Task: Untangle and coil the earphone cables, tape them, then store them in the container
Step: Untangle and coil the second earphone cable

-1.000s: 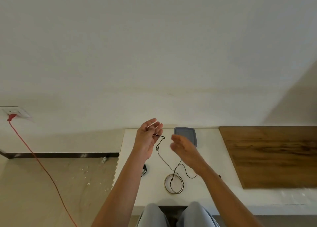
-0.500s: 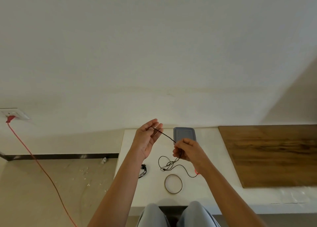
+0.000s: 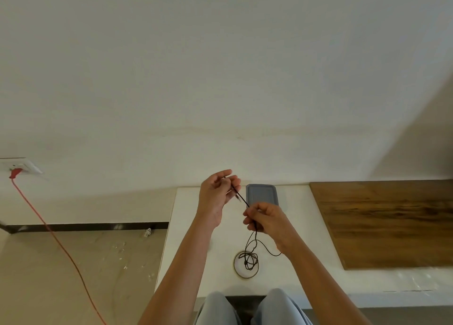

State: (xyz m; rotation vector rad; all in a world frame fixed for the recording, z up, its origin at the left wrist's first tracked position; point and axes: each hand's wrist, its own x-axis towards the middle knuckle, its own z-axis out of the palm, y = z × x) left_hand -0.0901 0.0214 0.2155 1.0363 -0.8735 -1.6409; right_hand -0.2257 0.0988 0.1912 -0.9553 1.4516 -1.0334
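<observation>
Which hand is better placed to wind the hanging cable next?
Probably the right hand: it pinches the cable just above the hanging slack, while the left hand only anchors its end.

Softly, evenly lit; dim shading across wall (image 3: pixel 421 118) at right; bowed toward edges; slightly soft throughout.
</observation>
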